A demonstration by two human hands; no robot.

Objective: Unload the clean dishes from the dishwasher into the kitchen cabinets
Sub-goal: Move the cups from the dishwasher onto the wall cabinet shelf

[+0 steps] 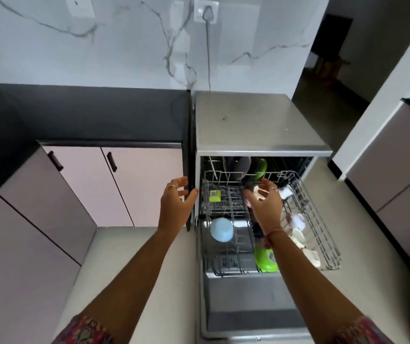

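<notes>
Both hands reach forward on outstretched bare arms, and neither holds anything. The left hand (177, 203) hangs by the left front corner of the steel-topped dishwasher (261, 120), fingers loosely spread and slightly curled, a ring on one finger; whether it touches the dark side edge there cannot be told. The right hand (266, 202) hovers over the pulled-out grey wire upper rack (323, 219), palm turned inward, fingers relaxed and apart, a thread band at the wrist.

The dishwasher stands open, its grey door (248, 301) folded down toward the person and the racks drawn out over it. To the dishwasher's left runs a black tabletop (87, 112) above pale pink cabinet doors (129, 184) with short black handles; behind it rises a white marbled wall (124, 45) with a socket and a cord running down. To the dishwasher's right an open passage leads into a dim room.

Inside, the dishes are still racked: a pale blue round bowl (222, 229) at the left of the lower rack, a bright green plastic piece (264, 260) near the front under the right wrist, white cups (298, 222) along the right side of the upper rack, a small yellow-green block (215, 196) toward the left, and dark and green plates (261, 166) at the back.

Pale floor (164, 269) lies open between the cabinets and the lowered door.
</notes>
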